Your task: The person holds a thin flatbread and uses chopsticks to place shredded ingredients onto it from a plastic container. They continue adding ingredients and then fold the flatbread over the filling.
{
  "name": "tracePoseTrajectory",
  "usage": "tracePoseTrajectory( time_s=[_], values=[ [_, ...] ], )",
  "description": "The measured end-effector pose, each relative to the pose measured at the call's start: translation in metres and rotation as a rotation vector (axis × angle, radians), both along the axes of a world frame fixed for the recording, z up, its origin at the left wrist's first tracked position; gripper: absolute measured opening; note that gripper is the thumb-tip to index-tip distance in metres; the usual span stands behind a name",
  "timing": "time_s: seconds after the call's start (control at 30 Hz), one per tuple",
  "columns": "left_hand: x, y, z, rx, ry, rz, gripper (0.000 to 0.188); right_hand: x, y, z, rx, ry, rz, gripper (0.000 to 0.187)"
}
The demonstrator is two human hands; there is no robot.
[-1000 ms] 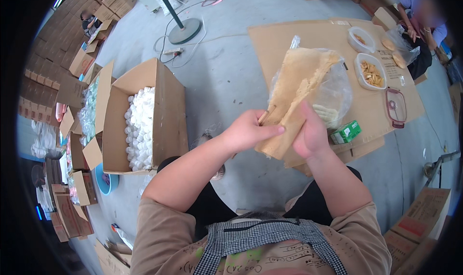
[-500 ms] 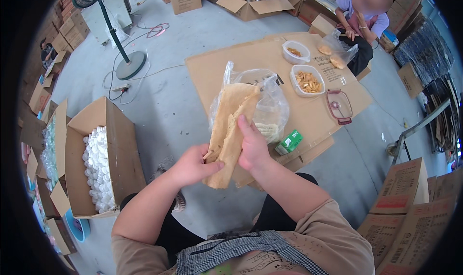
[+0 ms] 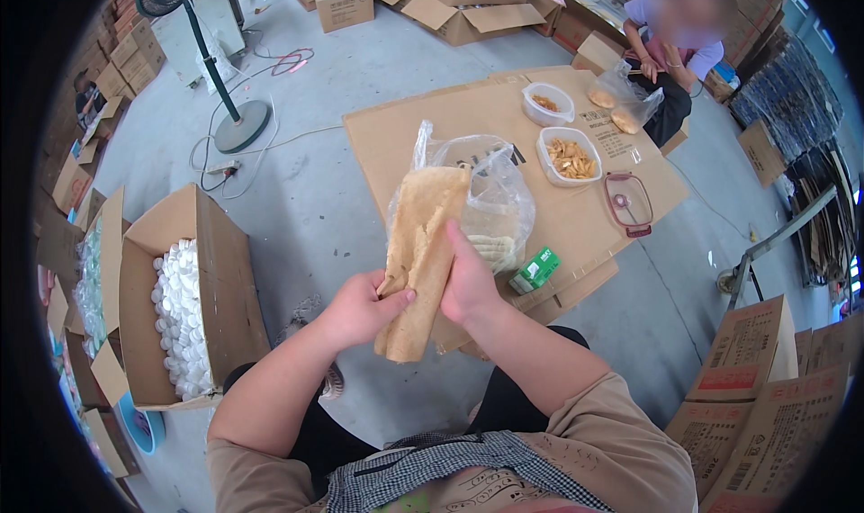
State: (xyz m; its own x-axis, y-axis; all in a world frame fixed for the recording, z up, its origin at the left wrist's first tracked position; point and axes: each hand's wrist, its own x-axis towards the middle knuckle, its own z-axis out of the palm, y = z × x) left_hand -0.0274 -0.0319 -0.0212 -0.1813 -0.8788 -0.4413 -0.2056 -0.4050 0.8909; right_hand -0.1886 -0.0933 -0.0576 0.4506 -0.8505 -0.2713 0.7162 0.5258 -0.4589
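Observation:
A long brown flatbread [image 3: 423, 243], folded lengthwise into a loose roll, is held upright in front of me. My left hand [image 3: 367, 310] grips its lower left edge, thumb on the front. Along its right side lies my right hand [image 3: 468, 277], fingers hidden behind the bread and thumb pointing up. Just behind the bread, a clear plastic bag [image 3: 511, 189] lies on a flattened cardboard sheet [image 3: 373, 139]. Something pale and ridged [image 3: 491, 251] shows in the bag. A small green carton [image 3: 535, 271] stands to the right of it.
Two plastic tubs of food, a small one [image 3: 549, 121] and a larger one [image 3: 571, 183], sit farther back beside a dark-red-rimmed lid [image 3: 613, 195]. A seated person [image 3: 670, 58] is at the far right. A box of white round pieces [image 3: 220, 288] stands left, near a fan [image 3: 241, 128].
The flatbread's right flap has folded further over, making the roll more closed. Both hands and the bread have shifted slightly down and left.

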Motion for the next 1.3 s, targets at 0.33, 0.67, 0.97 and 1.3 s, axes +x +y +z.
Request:
tracePoseTrajectory(
  time_s=[0.33,0.67,0.97,1.3],
  values=[
    [0.011,0.0,-0.01,-0.026,-0.019,-0.139,0.03,-0.008,-0.011,-0.001,-0.057,-0.019,0.107,0.05],
    [0.002,0.001,-0.018,-0.036,-0.002,-0.026,0.034,0.0,-0.007,0.0,-0.018,0.177,-0.045,0.048],
    [0.005,-0.001,-0.006,-0.035,-0.017,-0.069,0.031,-0.015,-0.022,0.004,-0.012,0.011,-0.06,0.046],
    [0.006,0.002,-0.006,-0.032,-0.09,-0.137,0.029,-0.015,-0.026,-0.006,-0.032,0.08,-0.092,0.043]
  ],
)
